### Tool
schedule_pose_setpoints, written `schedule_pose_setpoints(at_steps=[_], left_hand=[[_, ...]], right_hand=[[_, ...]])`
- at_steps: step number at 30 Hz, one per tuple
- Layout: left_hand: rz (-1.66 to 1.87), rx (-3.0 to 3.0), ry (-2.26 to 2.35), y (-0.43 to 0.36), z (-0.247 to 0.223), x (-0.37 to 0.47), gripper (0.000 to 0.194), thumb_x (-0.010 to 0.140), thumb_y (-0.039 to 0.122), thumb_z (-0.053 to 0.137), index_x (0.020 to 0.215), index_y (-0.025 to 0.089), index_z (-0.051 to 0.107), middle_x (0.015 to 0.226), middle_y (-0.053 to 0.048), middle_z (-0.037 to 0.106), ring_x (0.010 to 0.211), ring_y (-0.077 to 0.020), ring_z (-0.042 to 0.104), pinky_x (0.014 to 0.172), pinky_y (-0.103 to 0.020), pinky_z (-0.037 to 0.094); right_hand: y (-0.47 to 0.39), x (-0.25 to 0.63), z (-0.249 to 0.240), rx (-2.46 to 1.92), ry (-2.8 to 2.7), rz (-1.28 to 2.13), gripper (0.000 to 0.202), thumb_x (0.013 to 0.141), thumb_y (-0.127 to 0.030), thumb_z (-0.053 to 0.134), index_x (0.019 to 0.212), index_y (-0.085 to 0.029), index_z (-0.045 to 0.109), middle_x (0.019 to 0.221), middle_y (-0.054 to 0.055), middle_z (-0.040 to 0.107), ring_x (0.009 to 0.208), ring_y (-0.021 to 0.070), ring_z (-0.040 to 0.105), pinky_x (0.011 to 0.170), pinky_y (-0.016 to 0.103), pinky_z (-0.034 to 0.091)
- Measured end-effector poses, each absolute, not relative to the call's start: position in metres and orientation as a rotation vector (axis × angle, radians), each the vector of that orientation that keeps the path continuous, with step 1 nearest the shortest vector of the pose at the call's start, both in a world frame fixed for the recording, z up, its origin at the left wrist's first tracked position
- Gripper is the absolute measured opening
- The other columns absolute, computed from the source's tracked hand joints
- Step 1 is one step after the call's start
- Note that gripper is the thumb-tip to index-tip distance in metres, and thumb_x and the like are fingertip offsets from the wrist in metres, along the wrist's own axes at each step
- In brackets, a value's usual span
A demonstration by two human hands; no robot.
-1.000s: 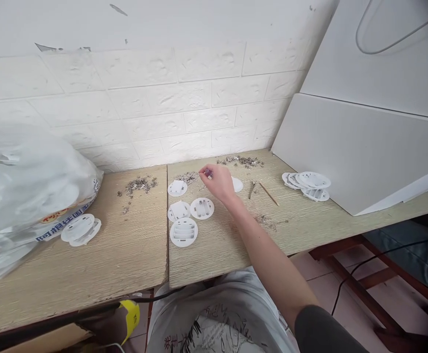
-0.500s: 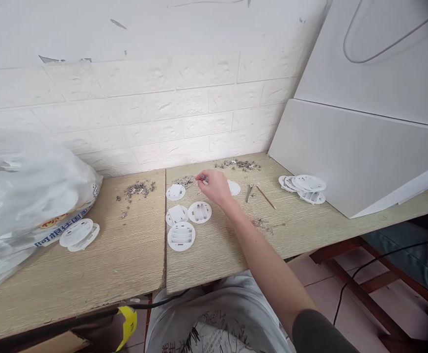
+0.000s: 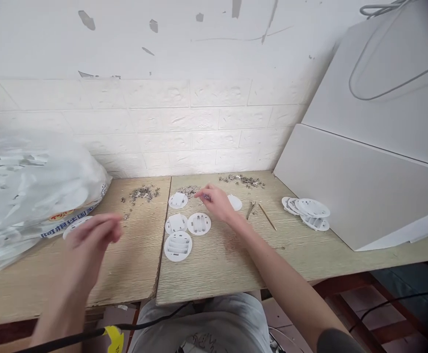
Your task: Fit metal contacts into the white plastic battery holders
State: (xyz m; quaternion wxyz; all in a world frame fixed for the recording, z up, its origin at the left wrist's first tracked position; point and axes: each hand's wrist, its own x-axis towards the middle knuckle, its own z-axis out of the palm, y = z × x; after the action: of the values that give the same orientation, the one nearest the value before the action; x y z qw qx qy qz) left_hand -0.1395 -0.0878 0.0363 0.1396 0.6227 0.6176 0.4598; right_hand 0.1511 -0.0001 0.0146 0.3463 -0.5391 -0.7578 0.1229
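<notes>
My right hand (image 3: 216, 202) is over the back of the right board, its thumb and fingertips pinched together at the edge of a pile of small metal pieces (image 3: 189, 190). Whatever is in the pinch is too small to make out. Round white plastic battery holders lie just left of it and in front: one (image 3: 178, 200) at the back, another (image 3: 200, 223) below the hand, and a third (image 3: 178, 246) nearest me. A white disc (image 3: 235, 202) is partly behind the hand. My left hand (image 3: 93, 235) hangs blurred above the left board, in front of a white disc by the bag; its grip is unclear.
A big clear plastic bag (image 3: 40, 196) of white parts fills the left. More metal pieces (image 3: 144, 192) lie beside it, others (image 3: 243, 181) at the back. Pliers (image 3: 251, 210) and a thin stick (image 3: 267, 216) lie right of my hand, before stacked white discs (image 3: 313, 208) against a white panel.
My left hand has come into view from the lower left. My right hand stays at the metal pile, still pinched. The camera view has tilted up slightly.
</notes>
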Motion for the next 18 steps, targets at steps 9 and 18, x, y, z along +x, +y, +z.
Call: schedule_pose_setpoints(at_steps=[9,18], left_hand=[[0.532,2.400,1.381,-0.050,0.015,-0.020,0.080,0.071,0.050,0.069,0.140,0.024,0.040,0.124,-0.010,0.061,0.118,-0.0321,0.050,0.095,-0.043,0.039],[0.543,2.405,1.364,-0.032,0.009,-0.007,0.059,0.073,0.034,0.069,0.127,0.021,0.049,0.101,-0.009,0.065,0.102,-0.0304,0.056,0.086,-0.038,0.040]], right_hand=[[-0.013,0.160,0.017,-1.299,-1.954,0.428,0.022,0.084,-0.015,0.054,0.105,-0.017,0.060,0.091,0.003,0.066,0.079,0.0140,0.059,0.071,0.026,0.042],[-0.009,0.156,0.005,-1.389,-2.082,0.462,0.017,0.081,-0.012,0.052,0.094,-0.020,0.059,0.091,0.003,0.069,0.082,0.0170,0.062,0.067,0.026,0.041]])
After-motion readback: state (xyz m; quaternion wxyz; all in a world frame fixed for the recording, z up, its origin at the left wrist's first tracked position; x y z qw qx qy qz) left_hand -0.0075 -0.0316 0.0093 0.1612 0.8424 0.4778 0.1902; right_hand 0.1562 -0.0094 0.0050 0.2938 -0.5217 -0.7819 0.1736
